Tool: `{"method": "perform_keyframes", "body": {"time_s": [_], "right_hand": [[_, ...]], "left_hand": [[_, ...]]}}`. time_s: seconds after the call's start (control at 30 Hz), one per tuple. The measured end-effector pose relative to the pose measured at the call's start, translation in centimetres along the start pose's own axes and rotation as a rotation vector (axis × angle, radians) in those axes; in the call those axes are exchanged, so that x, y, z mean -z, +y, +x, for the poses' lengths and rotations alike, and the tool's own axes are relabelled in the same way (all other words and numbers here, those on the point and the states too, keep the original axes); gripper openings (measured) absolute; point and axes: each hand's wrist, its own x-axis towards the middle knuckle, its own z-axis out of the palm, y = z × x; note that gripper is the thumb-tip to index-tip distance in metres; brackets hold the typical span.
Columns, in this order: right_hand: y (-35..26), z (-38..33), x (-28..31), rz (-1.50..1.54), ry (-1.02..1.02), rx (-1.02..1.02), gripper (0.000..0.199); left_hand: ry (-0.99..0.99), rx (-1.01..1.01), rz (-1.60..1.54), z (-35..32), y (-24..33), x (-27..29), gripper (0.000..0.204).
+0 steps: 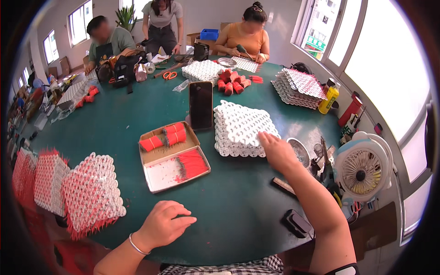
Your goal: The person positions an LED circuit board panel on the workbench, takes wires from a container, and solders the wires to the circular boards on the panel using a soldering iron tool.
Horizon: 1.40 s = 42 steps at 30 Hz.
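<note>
1. Round dark-green felt-topped counter (137, 123) carries all stock within arm's reach.
2. Stack of white honeycomb-patterned plastic sheets (240, 128) sits centre-right; right hand (275, 149) rests open on its near corner, fingers spread, gripping nothing.
3. Shallow brown cardboard tray of red thin sticks (173, 156) lies just left of the stack.
4. Left hand (164, 224) rests loosely curled on the counter, empty.

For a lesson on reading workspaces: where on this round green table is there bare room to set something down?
The widest bare patch of the round green table lies between the left hand, the shallow cardboard tray of red sticks and the right hand on the stack of white honeycomb plates. Another lies left of the upright black phone. The right rim by the white fan is crowded.
</note>
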Motion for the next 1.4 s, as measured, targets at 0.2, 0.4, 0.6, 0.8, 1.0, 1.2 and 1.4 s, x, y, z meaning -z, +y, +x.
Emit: {"method": "perform_keyframes", "body": {"time_s": [0.2,0.4,0.6,0.8,1.0,1.2,1.4], "right_hand": [[-1.5,-2.8,0.8,0.326,0.225,-0.197,0.040],[-7.9,-9.8,2.6,0.290,0.646,0.123,0.043],[-12.3,-21.8,5.1,0.275,0.403,0.334,0.039],[-13.9,-24.3,2.3,0.346,0.160,0.360,0.045],[-7.4,-22.1,4.0,0.572,0.227,0.085,0.048],[-1.2,-15.8,-0.1,0.295,-0.002,-0.254,0.028],[-0.6,-15.1,-0.5,0.289,-0.063,-0.277,0.025]], "left_hand": [[0.194,0.197,-0.006,-2.6,4.0,-1.0,0.022],[0.339,0.223,0.046,-0.7,8.1,-1.2,0.020],[0.608,0.155,0.097,-0.7,12.4,-0.8,0.019],[-0.076,0.314,0.182,-0.4,12.7,-6.1,0.064],[-0.430,0.164,0.259,-1.8,7.9,-6.1,0.071],[-0.445,0.046,0.160,0.4,5.7,-7.0,0.074],[-0.438,-0.020,0.121,1.8,4.2,-7.3,0.074]]}}
